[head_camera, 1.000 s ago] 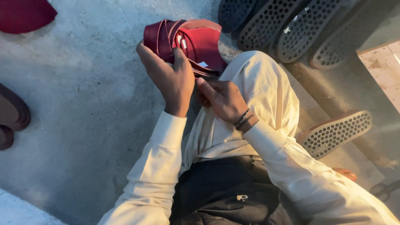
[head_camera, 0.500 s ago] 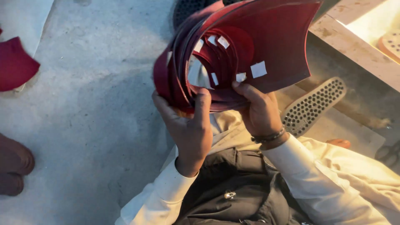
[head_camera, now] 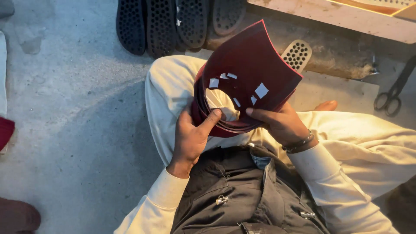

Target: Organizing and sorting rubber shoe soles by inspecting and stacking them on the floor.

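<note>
A stack of dark red cut leather shoe-upper pieces (head_camera: 249, 65), each with a rounded opening and small white paper tags, is held fanned out over my lap. My left hand (head_camera: 193, 134) grips the stack's lower left edge, thumb pressed on the inner rim. My right hand (head_camera: 279, 123), with a dark bracelet on the wrist, holds the lower right side with the thumb on top. I sit cross-legged in cream sleeves and trousers and a dark vest.
Several black perforated shoe soles (head_camera: 162, 24) lie on the concrete floor ahead, one more (head_camera: 297, 52) behind the stack. Black scissors (head_camera: 394, 93) lie at right near a wooden board (head_camera: 329, 15). A red piece (head_camera: 5, 130) and a brown shoe (head_camera: 17, 214) sit at left.
The red stack was lifted from the floor by my knee up toward my chest, then lowered over my lap. Both hands shifted their hold on its lower edge.
</note>
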